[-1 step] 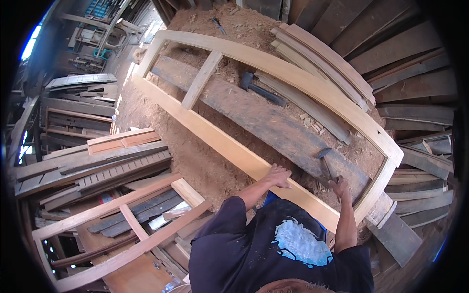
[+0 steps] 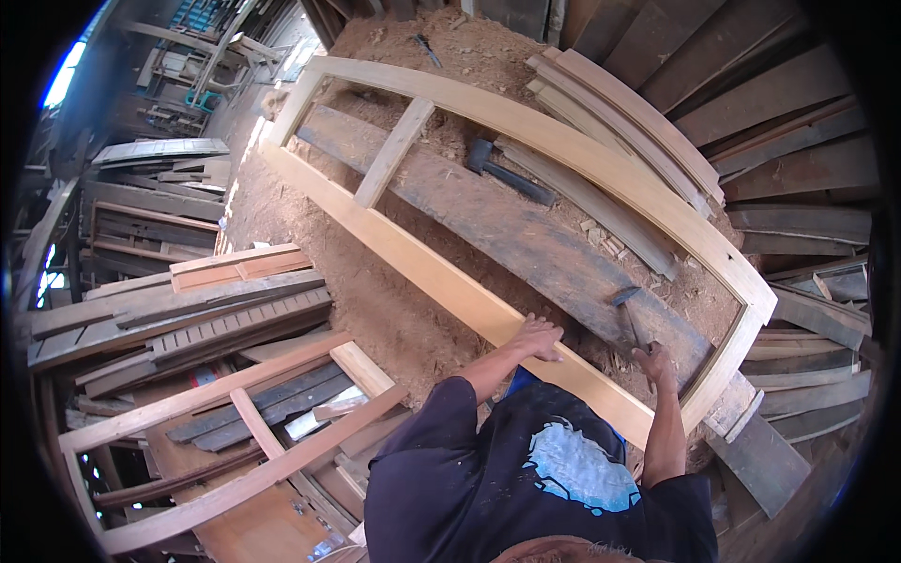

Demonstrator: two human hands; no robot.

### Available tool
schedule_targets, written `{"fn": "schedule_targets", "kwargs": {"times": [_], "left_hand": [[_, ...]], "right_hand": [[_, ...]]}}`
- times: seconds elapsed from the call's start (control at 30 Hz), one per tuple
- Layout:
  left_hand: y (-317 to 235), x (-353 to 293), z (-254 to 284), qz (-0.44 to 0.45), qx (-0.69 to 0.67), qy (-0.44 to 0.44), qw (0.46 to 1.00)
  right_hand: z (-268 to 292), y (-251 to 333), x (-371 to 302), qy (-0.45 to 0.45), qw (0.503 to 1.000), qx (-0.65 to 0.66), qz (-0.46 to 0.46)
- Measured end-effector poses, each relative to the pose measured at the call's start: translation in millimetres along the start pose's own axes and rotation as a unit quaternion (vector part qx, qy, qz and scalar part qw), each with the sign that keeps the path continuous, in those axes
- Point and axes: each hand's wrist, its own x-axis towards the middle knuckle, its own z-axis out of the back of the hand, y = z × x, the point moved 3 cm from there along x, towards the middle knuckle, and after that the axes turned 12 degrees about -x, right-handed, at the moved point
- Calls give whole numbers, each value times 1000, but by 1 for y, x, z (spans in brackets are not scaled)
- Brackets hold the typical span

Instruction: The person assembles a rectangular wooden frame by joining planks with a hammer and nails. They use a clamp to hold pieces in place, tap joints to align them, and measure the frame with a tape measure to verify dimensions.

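Note:
A long wooden frame (image 2: 441, 279) of pale wood, with one curved side and a crosspiece, lies slantwise before me over a dark plank. My left hand (image 2: 538, 339) rests on its near rail, fingers spread across the wood. In my right hand (image 2: 654, 364) is a hammer (image 2: 637, 321), gripped by its handle. The hammer's head is over the dark plank (image 2: 526, 239), inside the frame near its right end; I cannot tell whether they touch. A black mallet (image 2: 511, 174) lies within the frame, beyond the plank.
Beyond the frame are stacked curved boards (image 2: 624, 131) and a small dark tool (image 2: 428, 50) on sawdust. Dark boards (image 2: 760, 122) fan out at the right. At the lower left, another wooden frame (image 2: 206, 507) rests on piled timber. A short board (image 2: 765, 474) juts out near my right arm.

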Motion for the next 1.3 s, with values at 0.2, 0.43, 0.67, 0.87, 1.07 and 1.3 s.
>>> {"fn": "schedule_targets", "kwargs": {"times": [0.2, 0.43, 0.67, 0.87, 1.07, 1.3], "left_hand": [[-16, -22, -13, -38, -48, -233, 971], [-42, -49, -1, -48, -191, -329, 924], [96, -35, 109, -12, -242, -502, 830], [279, -14, 281, 34, -248, -571, 782], [388, 8, 453, 26, -320, -581, 748], [476, 86, 581, 93, -413, -449, 786]], "right_hand": [[-21, 26, -5, 66, 985, 157, -5], [-64, 27, -36, -21, 948, 316, 14], [-44, 110, -61, -149, 983, 76, 80], [-6, 299, 4, -196, 962, 152, 118], [17, 475, 67, -71, 966, 235, 76], [43, 598, 135, -145, 972, 175, 62]]}}
